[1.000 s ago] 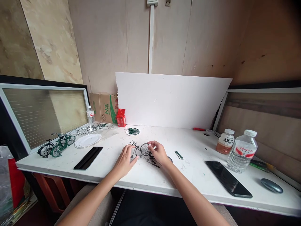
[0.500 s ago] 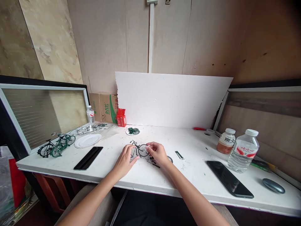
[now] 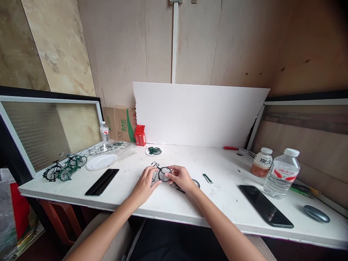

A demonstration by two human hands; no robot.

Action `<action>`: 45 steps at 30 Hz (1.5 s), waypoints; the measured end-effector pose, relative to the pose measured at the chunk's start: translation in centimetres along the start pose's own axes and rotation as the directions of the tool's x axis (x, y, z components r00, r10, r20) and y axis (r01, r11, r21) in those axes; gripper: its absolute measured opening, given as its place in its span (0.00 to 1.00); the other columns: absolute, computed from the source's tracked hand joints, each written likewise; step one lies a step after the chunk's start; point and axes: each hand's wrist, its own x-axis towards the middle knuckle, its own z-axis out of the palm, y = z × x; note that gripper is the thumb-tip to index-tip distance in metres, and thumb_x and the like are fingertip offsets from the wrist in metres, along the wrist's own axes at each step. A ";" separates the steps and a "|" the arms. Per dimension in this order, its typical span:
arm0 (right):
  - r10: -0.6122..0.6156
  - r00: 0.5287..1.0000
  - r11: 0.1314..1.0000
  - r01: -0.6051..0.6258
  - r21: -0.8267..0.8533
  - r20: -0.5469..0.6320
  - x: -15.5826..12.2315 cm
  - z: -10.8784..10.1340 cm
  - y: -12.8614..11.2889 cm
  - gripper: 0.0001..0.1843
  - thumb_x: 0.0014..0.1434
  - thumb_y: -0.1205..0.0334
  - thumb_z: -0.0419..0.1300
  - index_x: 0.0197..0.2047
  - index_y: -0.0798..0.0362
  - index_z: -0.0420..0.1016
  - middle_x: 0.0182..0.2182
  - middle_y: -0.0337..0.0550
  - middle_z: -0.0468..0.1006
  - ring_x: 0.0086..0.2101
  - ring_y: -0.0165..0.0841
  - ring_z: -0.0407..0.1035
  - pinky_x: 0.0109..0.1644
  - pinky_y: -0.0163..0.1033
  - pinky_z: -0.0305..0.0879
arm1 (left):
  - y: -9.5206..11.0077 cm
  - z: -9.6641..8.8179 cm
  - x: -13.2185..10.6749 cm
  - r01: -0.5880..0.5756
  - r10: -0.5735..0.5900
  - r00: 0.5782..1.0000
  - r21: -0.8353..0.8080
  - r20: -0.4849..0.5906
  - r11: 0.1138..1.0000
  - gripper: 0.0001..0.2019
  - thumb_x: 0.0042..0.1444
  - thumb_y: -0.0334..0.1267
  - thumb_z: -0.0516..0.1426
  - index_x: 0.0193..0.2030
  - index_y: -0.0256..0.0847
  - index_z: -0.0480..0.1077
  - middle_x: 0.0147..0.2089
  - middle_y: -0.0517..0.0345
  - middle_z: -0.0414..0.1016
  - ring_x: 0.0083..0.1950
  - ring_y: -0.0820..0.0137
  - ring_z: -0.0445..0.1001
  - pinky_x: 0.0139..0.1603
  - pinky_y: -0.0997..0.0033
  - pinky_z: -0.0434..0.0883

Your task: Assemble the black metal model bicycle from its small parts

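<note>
A small black model bicycle [image 3: 161, 172] lies on the white table [image 3: 168, 206] in front of me. My left hand [image 3: 145, 185] grips its frame from the left, fingers closed round it. My right hand [image 3: 181, 177] pinches the spoked front wheel [image 3: 164, 174] from the right. A second loose wheel [image 3: 195, 182] lies just behind my right wrist, with thin black parts beside it.
Finished green and black model bicycles [image 3: 65, 169] stand at the left edge beside white plates [image 3: 101, 162] and a black phone [image 3: 102, 182]. To the right are a second phone [image 3: 265, 206], two bottles [image 3: 280, 173], a mouse [image 3: 316, 213]. A white foam board [image 3: 195, 115] leans at the back.
My right hand has slid left and closed in on the wheel, which now sits nearer my left hand. The left hand has hardly moved.
</note>
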 end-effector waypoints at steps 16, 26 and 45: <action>0.033 0.999 0.992 -0.037 0.118 0.038 -0.6 -0.1 -2.1 0.24 0.57 0.40 0.72 0.33 0.54 0.78 0.27 0.40 0.78 0.27 0.31 0.74 0.32 0.37 0.67 | -0.7 0.3 0.5 0.150 -0.223 0.926 -0.245 -0.305 0.958 0.42 0.56 0.48 0.72 0.70 0.48 0.54 0.70 0.39 0.64 0.70 0.51 0.69 0.69 0.42 0.69; 0.009 0.997 0.993 -0.018 0.115 0.077 -0.6 -0.2 -2.0 0.26 0.57 0.36 0.71 0.38 0.53 0.81 0.28 0.41 0.79 0.29 0.33 0.75 0.32 0.38 0.69 | 0.4 -2.0 1.5 0.596 -0.432 0.788 -0.717 0.439 0.360 0.23 0.52 0.52 0.73 0.45 0.37 0.79 0.46 0.45 0.83 0.50 0.57 0.82 0.56 0.57 0.76; 0.009 0.988 0.997 -0.021 0.069 0.156 -0.5 0.2 -1.8 0.27 0.62 0.34 0.65 0.38 0.54 0.81 0.34 0.44 0.82 0.38 0.41 0.82 0.36 0.38 0.73 | 1.1 -1.3 0.9 0.539 -0.430 0.828 -0.723 0.360 0.432 0.18 0.52 0.52 0.72 0.37 0.39 0.78 0.38 0.52 0.82 0.44 0.60 0.82 0.50 0.60 0.75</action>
